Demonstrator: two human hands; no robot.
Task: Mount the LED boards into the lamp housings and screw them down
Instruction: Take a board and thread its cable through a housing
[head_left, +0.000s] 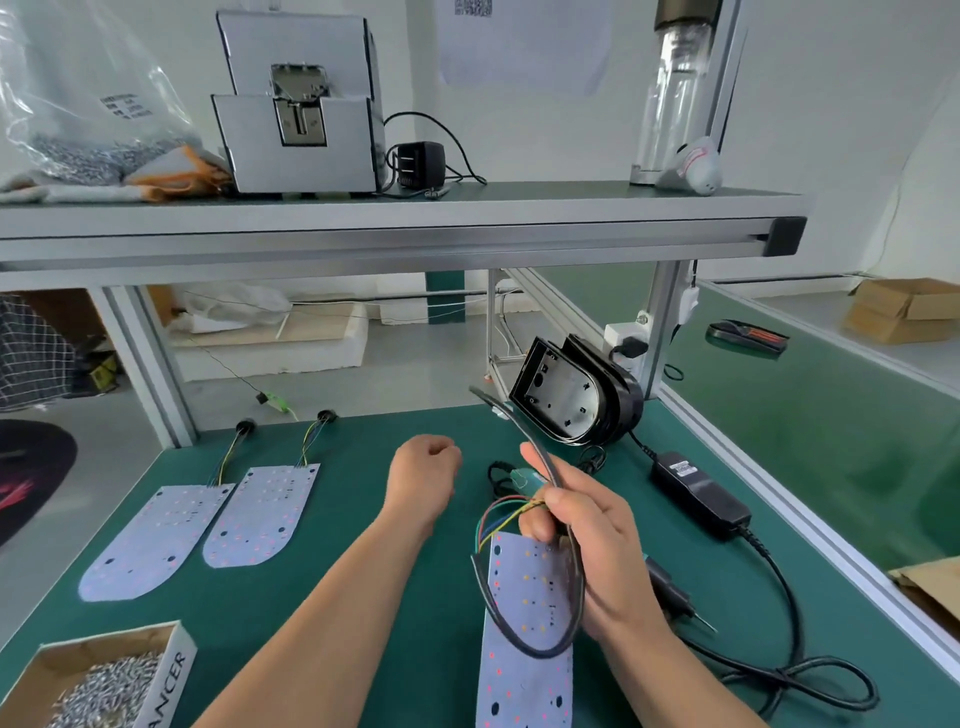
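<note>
Cable (578, 587) is clamped in the right grip (587, 545), LED board (524, 634) stretched lengthwise nearward, lamp housing (566, 397) set just beyond.

- Two white LED boards (150, 540) lie flat, side by side.
- Third LED board (524, 654) hangs by its wires (497, 512).
- Black lamp housing (571, 400), perhaps two nested, stands tilted.

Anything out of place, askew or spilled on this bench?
Nothing spilled. The lamp housing stands tilted on edge at back right, not flat; the right hand grips a black cable looped loosely over an LED board.
</note>
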